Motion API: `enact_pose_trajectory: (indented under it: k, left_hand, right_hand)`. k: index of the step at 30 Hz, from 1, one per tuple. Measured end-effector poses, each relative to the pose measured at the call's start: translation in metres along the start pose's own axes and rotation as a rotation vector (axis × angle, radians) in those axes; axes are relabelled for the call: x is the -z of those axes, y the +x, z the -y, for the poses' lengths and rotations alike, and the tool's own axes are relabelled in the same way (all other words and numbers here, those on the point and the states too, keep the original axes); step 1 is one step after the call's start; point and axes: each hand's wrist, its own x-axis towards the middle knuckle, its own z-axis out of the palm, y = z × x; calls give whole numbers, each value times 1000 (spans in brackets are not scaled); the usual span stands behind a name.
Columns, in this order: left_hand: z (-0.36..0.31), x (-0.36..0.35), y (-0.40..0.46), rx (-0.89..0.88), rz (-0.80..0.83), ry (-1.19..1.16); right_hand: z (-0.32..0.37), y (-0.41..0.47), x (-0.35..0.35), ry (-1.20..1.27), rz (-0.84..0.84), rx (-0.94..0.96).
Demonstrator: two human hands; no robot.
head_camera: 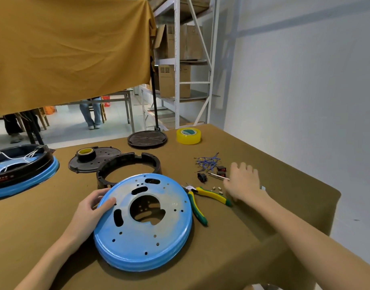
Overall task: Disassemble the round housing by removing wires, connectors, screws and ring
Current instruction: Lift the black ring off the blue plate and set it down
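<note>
The blue round housing [142, 222] lies flat on the brown table cloth with its holed face up. My left hand [90, 210] grips its left rim, thumb on top. Just behind it stands the black ring [128, 164], apart from the housing. At the right lie loose blue wires [208, 162], black connectors [202, 177] and a few small screws [217, 189]. My right hand [242, 181] is blurred and curls over the handle of a screwdriver [218, 176], whose shaft sticks out to the left.
Yellow-green pliers [200, 204] lie right of the housing. A black cover plate with a tape roll [85, 154], a black disc [147, 139] and a yellow tape roll [188, 136] sit farther back. A second blue housing [23, 174] is at the left edge.
</note>
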Motion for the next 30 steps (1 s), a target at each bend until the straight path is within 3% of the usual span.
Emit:
enact_pose_trajectory:
  k: [3,7,10,14,21,30]
  left_hand:
    - [1,-1,1,-3,-2,23]
    - [1,-2,2,-2,5,35]
    - [1,-2,2,7,8,38]
    - [-3,-3,0,16,18,22]
    - [-6,-2,-1,6,31,16]
    - [-4,0,0,-2,43,31]
  right_hand:
    - [-18,8,-15,-49,76,-31]
    - [-24,7,-20,-41,-70,65]
    - [-17,6,-14,206,-75,106]
    - [23,16,-5,588,58,163]
    - [92,47,-5,511,265,209]
    - [102,47,-1,405,351,206]
